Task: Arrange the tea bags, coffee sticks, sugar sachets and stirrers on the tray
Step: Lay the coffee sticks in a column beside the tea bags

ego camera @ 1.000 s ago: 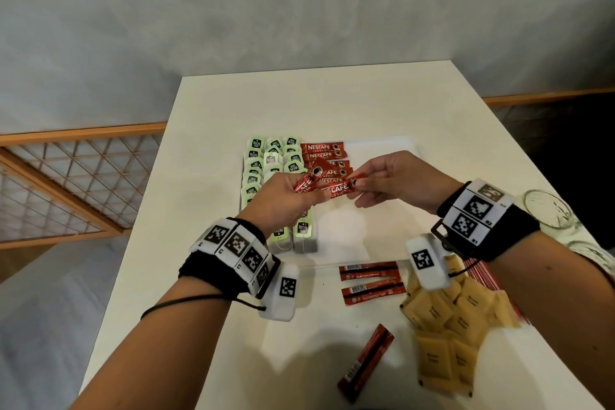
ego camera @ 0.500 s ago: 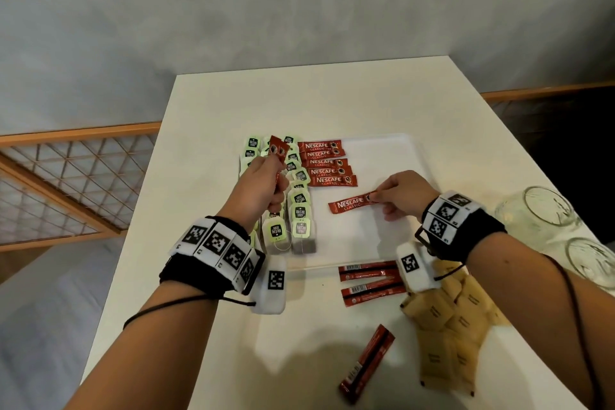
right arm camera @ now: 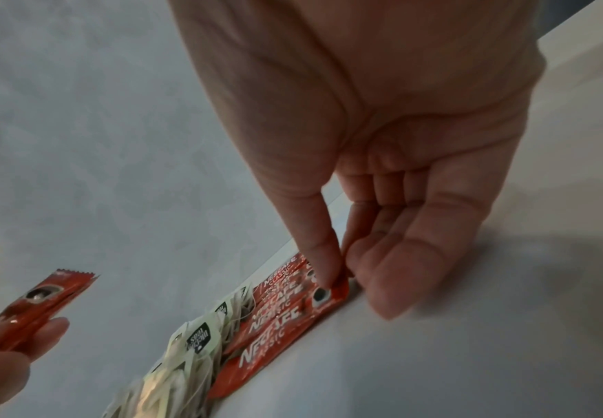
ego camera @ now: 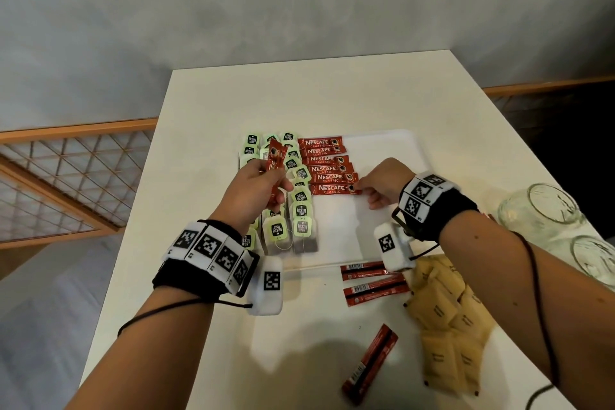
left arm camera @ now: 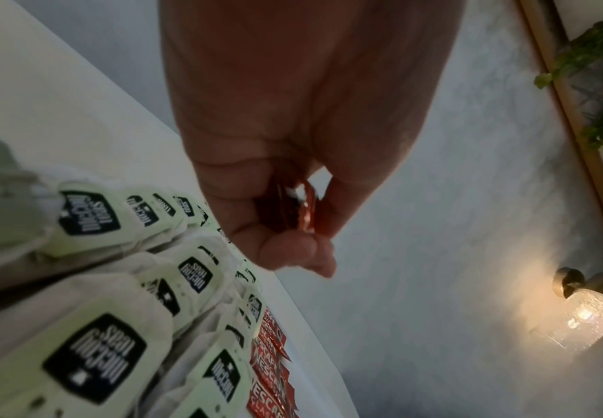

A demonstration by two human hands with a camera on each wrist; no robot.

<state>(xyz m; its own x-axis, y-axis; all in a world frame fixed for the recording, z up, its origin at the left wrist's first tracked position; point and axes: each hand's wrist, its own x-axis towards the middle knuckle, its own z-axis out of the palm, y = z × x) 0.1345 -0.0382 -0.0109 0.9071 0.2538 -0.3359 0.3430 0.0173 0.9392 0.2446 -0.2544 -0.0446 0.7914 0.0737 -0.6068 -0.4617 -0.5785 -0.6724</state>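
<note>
A white tray (ego camera: 382,150) holds rows of green-tagged tea bags (ego camera: 301,206) on its left and a column of red coffee sticks (ego camera: 324,160) beside them. My right hand (ego camera: 382,183) pinches the right end of the nearest coffee stick (ego camera: 332,189), which lies flat on the tray under the column. The right wrist view shows thumb and forefinger on that stick (right arm camera: 285,325). My left hand (ego camera: 256,190) hovers over the tea bags and grips another red coffee stick (ego camera: 276,170) upright; its fingers curl round the stick (left arm camera: 305,215) in the left wrist view.
Three loose coffee sticks (ego camera: 376,289) lie on the white table in front of the tray. A pile of brown sugar sachets (ego camera: 446,319) sits at the front right. Glass jars (ego camera: 545,210) stand near the right edge. A wooden lattice railing (ego camera: 66,176) is on the left.
My right hand took a stick from the left hand, laid it on the tray and slid it up under the column. My left hand drew back over the tea bags, keeping a stick.
</note>
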